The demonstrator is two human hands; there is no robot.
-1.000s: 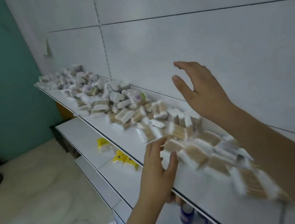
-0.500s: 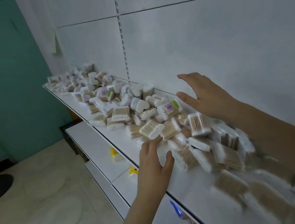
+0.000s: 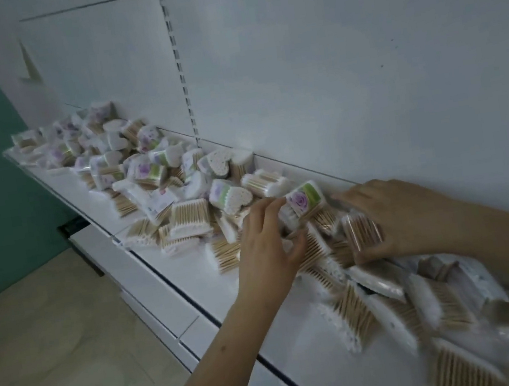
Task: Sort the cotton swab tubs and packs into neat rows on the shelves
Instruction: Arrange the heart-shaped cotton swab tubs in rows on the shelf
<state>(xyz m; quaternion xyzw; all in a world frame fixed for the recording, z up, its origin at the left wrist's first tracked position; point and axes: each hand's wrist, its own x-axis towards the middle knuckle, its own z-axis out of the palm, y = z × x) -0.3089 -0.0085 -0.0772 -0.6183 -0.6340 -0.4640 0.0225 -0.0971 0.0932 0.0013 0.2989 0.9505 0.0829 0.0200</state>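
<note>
On a white shelf [image 3: 173, 279] backed by a white panel wall [image 3: 327, 68], cotton swab tubs and packs [image 3: 153, 181] are seen heaped in a loose, unsorted pile running its length. A tub with a purple flower label [image 3: 303, 204] is pinched between thumb and fingers of the left hand [image 3: 266, 253], at the top of the pile. A clear pack of wooden-stemmed swabs [image 3: 361, 231] is gripped by the right hand [image 3: 403, 214], just beside it. Beige floor [image 3: 56, 351] is visible below.
</note>
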